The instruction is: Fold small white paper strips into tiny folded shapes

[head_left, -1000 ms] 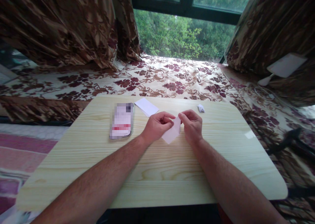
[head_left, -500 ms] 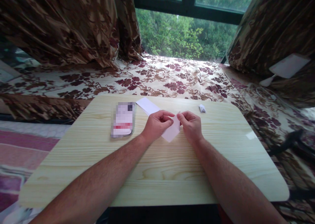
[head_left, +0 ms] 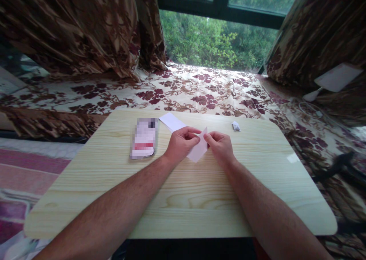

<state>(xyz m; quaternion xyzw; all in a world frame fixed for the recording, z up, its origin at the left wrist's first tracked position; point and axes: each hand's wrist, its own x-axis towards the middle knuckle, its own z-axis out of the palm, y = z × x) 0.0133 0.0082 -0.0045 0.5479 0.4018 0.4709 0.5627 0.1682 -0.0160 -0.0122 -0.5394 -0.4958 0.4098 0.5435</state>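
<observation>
Between my two hands is a small sheet of white paper (head_left: 198, 151), held up over the middle of the table with one pointed corner up and another down. My left hand (head_left: 183, 142) pinches its left side between thumb and fingers. At the right edge, my right hand (head_left: 219, 145) grips the paper with its thumb on the near face; its other fingers are curled and partly hidden behind. Just beyond my left hand lies a stack or fold of white paper (head_left: 172, 122) on the table.
A phone (head_left: 143, 138), blurred by pixels, lies left of my hands on the wood-grain table (head_left: 200, 210). A small folded white paper piece (head_left: 236, 126) sits at the back right. Behind the table are a flowered cloth ledge (head_left: 206, 88), curtains and a white lamp (head_left: 337, 77).
My right thumb has slid slightly down from the paper's top corner, which now shows as a clear point. Both hands stay on the paper. The view has shifted a little.
</observation>
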